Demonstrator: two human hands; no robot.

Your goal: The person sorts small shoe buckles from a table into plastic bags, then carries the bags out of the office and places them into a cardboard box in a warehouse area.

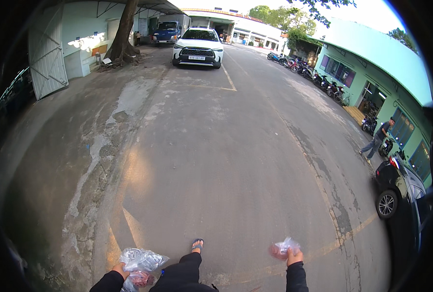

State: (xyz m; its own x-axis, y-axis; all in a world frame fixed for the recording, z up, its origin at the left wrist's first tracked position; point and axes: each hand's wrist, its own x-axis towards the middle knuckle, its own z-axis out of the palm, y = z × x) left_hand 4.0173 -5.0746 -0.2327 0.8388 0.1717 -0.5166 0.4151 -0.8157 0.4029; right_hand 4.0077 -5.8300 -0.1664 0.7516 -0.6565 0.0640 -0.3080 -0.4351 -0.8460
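At the lower left, my left hand is closed on clear plastic bags. Something reddish shows through the plastic below the fingers; its kind I cannot make out. My right hand, out to the right at the lower edge, grips a smaller clear plastic bag with reddish contents pressed against the film. Both arms are in dark sleeves. Between the hands, my foot in a flip-flop is on the paved ground.
Ahead stands a white car, with a blue truck behind it. A tree trunk rises at the left. Along the right are parked motorbikes, a person by a motorbike, and a dark car close by.
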